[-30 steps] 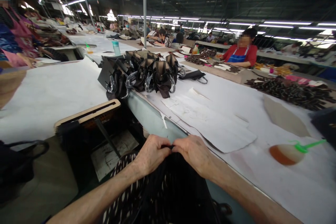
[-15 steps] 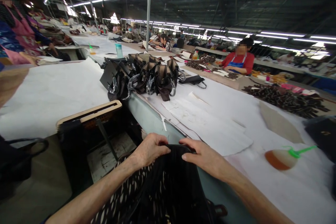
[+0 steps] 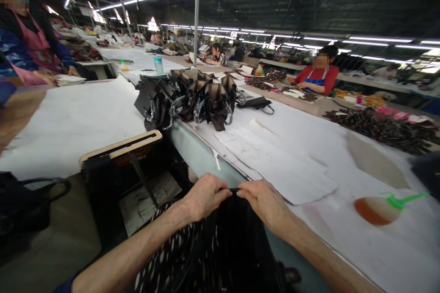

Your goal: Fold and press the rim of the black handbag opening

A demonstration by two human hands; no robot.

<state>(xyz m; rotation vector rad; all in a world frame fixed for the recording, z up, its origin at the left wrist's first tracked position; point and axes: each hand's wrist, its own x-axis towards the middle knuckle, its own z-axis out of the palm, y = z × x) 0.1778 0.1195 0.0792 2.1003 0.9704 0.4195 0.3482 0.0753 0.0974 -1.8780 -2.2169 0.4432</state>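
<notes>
Both left hand (image 3: pixel 206 199) and right hand (image 3: pixel 264 201), bare, pinch top edge of one soft black fabric item (image 3: pixel 233 242) beside white-covered worktable (image 3: pixel 302 128); right fingertips (image 3: pixel 244 187), parted half a second ago, back on edge, so item seems secured two-handed; one translucent amber-filled bottle with green nozzle (image 3: pixel 380 210) at right; one turquoise cylindrical bottle (image 3: pixel 158 66) farther off

no legible text, labels, numbers, signs
</notes>
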